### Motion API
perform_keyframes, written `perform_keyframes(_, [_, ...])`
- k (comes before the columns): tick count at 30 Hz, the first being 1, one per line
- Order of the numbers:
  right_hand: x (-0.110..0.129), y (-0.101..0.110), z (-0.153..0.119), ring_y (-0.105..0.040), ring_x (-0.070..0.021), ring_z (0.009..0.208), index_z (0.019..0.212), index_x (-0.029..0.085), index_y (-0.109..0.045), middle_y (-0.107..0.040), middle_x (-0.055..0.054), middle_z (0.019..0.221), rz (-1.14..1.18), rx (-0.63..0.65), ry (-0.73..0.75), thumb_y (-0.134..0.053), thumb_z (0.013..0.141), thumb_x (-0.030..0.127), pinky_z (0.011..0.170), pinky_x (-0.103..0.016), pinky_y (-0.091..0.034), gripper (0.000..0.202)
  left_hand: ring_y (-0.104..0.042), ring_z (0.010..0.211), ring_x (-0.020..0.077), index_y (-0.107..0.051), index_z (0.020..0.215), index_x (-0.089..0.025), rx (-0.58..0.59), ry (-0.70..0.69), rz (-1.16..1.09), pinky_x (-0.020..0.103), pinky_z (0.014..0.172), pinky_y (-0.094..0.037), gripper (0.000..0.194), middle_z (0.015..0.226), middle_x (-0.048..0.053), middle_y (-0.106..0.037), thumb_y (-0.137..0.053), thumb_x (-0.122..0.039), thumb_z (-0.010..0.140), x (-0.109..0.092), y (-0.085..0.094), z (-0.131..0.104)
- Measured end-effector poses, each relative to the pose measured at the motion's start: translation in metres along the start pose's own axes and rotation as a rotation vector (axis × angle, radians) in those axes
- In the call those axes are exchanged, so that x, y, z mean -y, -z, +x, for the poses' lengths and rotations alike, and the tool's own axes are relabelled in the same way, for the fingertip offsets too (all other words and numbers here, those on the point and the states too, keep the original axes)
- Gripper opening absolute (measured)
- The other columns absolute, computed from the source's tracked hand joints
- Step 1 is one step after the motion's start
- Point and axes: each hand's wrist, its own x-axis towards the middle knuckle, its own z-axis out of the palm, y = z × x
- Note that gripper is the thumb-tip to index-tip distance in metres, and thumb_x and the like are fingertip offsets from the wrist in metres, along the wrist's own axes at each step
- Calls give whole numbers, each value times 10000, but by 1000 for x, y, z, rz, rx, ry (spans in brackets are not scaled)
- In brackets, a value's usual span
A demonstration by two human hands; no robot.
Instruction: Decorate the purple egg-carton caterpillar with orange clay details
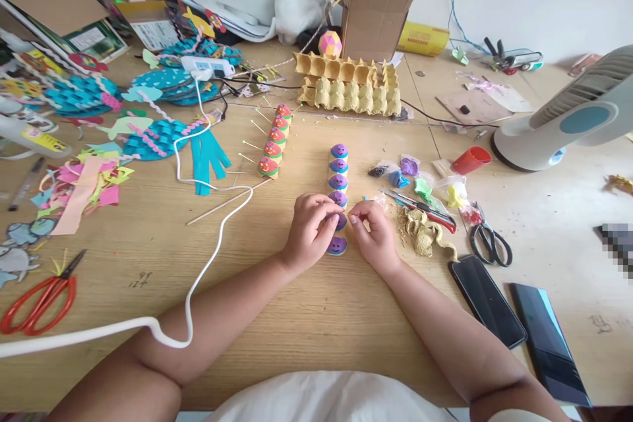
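A strip of egg-carton bumps (338,165) stands upright-side up before me, each topped with purple and blue clay and several showing small smiling faces. My left hand (312,227) is over its left side, thumb and forefinger pinched together above one bump. Just across the strip, my right hand (374,232) is also closed in a pinch, its fingertips close to the left ones. Whatever is between the fingertips is too small to make out. Farther left stands a second strip (275,142) with red and green clay tops and pin-like sticks at its sides.
Bags of coloured clay (423,188), a utility knife (420,209), carton scraps (420,232) and black-handled scissors (489,242) lie right, near a phone (487,300) and a fan (564,119). A white cable (217,247) crosses left, by red-handled scissors (42,300). Egg cartons (351,95) sit behind.
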Motion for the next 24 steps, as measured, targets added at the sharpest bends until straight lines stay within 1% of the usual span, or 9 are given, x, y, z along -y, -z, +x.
perform_keyframes(4, [0, 0, 0, -563, -188, 759, 864, 232, -592, -642, -33, 819, 7, 7, 20, -561, 1031, 312, 729, -359, -463, 187, -591, 1158, 235, -695, 1095, -243, -18, -41, 4, 441, 1075, -454, 135, 1125, 75, -659, -609, -294, 1004, 0, 0, 0])
perform_keyframes(6, [-1, -1, 0, -583, -197, 779, 864, 231, -598, -647, -41, 822, 17, 15, 25, -546, 1040, 344, 751, -371, -479, 215, -585, 1175, 239, -697, 1122, -250, -24, -86, 6, 450, 1092, -454, 154, 1145, 79, -655, -651, -300, 984, 0, -1, 0])
perform_keyframes(8, [-2, -1, -1, -610, -211, 815, 872, 232, -610, -663, -53, 840, 29, 28, 25, -534, 1046, 385, 780, -389, -498, 244, -574, 1186, 243, -716, 1103, -268, -22, -111, 12, 457, 1107, -452, 144, 1145, 74, -658, -679, -306, 969, 1, -1, 0])
perform_keyframes(10, [-3, -1, -2, -627, -220, 842, 878, 235, -621, -676, -62, 853, 42, 45, 23, -527, 1048, 410, 798, -400, -512, 261, -559, 1200, 247, -744, 1055, -289, -12, -100, 25, 470, 1127, -445, 111, 1132, 65, -666, -696, -320, 960, 3, -2, 0])
perform_keyframes(13, [-4, 0, -4, -637, -218, 852, 881, 238, -630, -680, -62, 853, 64, 58, 32, -526, 1052, 393, 800, -396, -522, 253, -546, 1213, 249, -769, 993, -308, -23, -100, 49, 480, 1135, -451, 74, 1102, 55, -678, -716, -337, 949, 6, -2, 0])
perform_keyframes(16, [-4, 0, -6, -642, -215, 858, 884, 239, -634, -681, -64, 863, 85, 57, 35, -530, 1053, 371, 805, -395, -530, 238, -546, 1206, 244, -775, 968, -309, -44, -119, 43, 478, 1125, -465, 57, 1082, 51, -687, -730, -328, 941, 7, -2, -1])
perform_keyframes(21, [-2, 0, -10, -645, -221, 862, 889, 242, -629, -678, -66, 864, 108, 61, 1, -511, 1057, 405, 806, -402, -536, 263, -557, 1207, 248, -776, 932, -308, -41, -108, 45, 490, 1110, -477, 88, 1061, 50, -704, -706, -354, 956, 6, -2, -1])
perform_keyframes(24, [-1, 0, -11, -638, -219, 863, 913, 241, -626, -664, -60, 867, 123, 78, -6, -513, 1055, 406, 803, -397, -532, 246, -554, 1204, 241, -766, 930, -300, -59, -123, 30, 480, 1106, -475, 58, 1058, 49, -704, -715, -315, 952, 6, -1, -2])
